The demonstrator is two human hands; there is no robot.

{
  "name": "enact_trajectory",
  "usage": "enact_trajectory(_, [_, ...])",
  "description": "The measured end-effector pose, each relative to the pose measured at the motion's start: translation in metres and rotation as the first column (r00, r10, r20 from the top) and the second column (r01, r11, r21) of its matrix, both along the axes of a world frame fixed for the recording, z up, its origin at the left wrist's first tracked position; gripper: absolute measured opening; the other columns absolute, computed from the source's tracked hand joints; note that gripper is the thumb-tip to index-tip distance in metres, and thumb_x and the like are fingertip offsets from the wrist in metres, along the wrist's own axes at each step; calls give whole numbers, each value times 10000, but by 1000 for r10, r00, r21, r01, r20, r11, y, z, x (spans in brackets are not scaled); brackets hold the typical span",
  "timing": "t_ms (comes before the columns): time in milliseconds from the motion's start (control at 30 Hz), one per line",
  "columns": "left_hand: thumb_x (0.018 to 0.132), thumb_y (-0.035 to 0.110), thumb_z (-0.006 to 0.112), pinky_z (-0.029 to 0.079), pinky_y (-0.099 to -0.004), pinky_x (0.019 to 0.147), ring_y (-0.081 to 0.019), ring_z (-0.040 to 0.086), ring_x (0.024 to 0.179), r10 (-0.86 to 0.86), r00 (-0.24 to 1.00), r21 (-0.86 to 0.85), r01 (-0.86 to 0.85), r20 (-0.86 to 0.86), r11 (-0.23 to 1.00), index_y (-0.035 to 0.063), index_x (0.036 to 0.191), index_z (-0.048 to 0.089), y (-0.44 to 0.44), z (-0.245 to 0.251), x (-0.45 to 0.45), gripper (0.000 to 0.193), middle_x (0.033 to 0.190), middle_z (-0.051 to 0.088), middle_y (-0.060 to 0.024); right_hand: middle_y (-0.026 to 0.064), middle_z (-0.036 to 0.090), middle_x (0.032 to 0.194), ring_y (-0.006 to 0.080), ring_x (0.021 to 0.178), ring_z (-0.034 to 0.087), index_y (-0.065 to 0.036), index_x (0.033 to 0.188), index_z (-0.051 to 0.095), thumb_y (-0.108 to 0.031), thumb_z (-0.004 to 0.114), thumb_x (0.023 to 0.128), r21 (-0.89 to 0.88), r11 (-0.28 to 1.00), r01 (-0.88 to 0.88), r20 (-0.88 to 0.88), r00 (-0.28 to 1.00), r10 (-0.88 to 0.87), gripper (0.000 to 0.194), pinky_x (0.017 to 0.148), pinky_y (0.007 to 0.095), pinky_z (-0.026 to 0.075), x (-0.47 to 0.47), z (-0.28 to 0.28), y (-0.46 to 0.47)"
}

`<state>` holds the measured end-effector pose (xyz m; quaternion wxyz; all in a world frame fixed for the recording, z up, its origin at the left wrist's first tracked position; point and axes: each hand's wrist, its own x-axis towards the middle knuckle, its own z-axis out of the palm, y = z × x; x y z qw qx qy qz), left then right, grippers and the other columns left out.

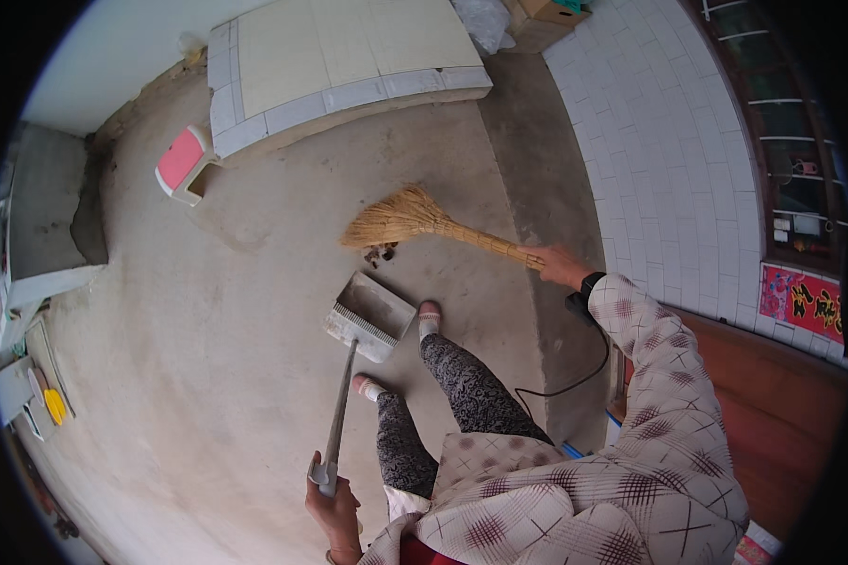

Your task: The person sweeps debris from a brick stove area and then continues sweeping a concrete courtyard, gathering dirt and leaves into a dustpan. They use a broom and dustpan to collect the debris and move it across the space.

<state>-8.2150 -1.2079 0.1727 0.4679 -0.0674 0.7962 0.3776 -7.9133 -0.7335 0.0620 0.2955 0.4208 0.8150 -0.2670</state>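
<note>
My right hand (560, 264) grips the bound handle of a straw broom (404, 214), whose bristles fan out to the left over the concrete floor. Just under the bristles lies a small heap of dark debris (379, 253). In my left hand (333, 510) is the top end of the long handle of a dustpan (381, 300). The pan rests on the floor before my feet, its open side towards the debris and a comb-like row of teeth along its back. A little dirt shows inside the pan, too faint to name.
A pink and white plastic stool (184, 164) stands by a low tiled platform (325, 67). White tiled wall (668, 148) runs along the right, above a reddish-brown bench-like surface (756, 409). A black cable (593, 371) hangs from my right wrist. Left lies a yellow object (55, 407).
</note>
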Motion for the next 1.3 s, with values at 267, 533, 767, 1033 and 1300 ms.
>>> enact_trajectory(267, [696, -39, 424, 325, -229, 332, -94, 395, 356, 64, 989, -21, -67, -132, 998, -8, 1316, 463, 40, 17, 36, 621, 669, 538, -64, 154, 628, 981, 231, 876, 601, -105, 1372, 444, 40, 590, 675, -83, 757, 648, -327, 700, -635, 727, 777, 322, 471, 126, -21, 43])
enact_trajectory(533, [703, -53, 412, 312, -232, 316, -93, 398, 356, -90, 971, -99, 70, -223, 993, 22, 1317, 479, 98, -11, 30, 623, 682, 532, -58, 245, 635, 948, 419, 907, 600, -2, 1102, 579, -152, 545, 784, 314, 690, 653, -236, 757, -609, 353, 764, 472, 479, 103, -131, 193])
enact_trajectory(767, [714, -51, 406, 314, -234, 310, -91, 403, 351, -153, 958, -108, 130, -241, 986, 25, 1316, 482, 129, -15, 16, 612, 667, 534, -56, 231, 646, 923, 406, 858, 620, -36, 1116, 588, -142, 493, 848, 317, 860, 399, -76, 915, -397, 304, 728, 500, 491, 92, -142, 151])
enact_trajectory(1033, [710, -85, 461, 324, -238, 322, -97, 404, 361, -107, 967, -84, 90, -232, 992, 1, 1279, 506, 157, -13, 5, 577, 671, 512, -42, 236, 636, 1004, 394, 907, 612, -99, 1336, 462, -75, 474, 837, 58, 805, 590, -242, 791, -562, 500, 757, 434, 487, 160, -66, 96])
enact_trajectory(1300, [713, -76, 467, 340, -237, 343, -102, 417, 377, -120, 969, -106, 99, -216, 989, 1, 1264, 514, 151, -11, 11, 558, 719, 536, -46, 244, 628, 1054, 314, 924, 633, -51, 1382, 401, -45, 516, 797, -21, 708, 706, -192, 692, -696, 596, 795, 393, 487, 138, -95, 125])
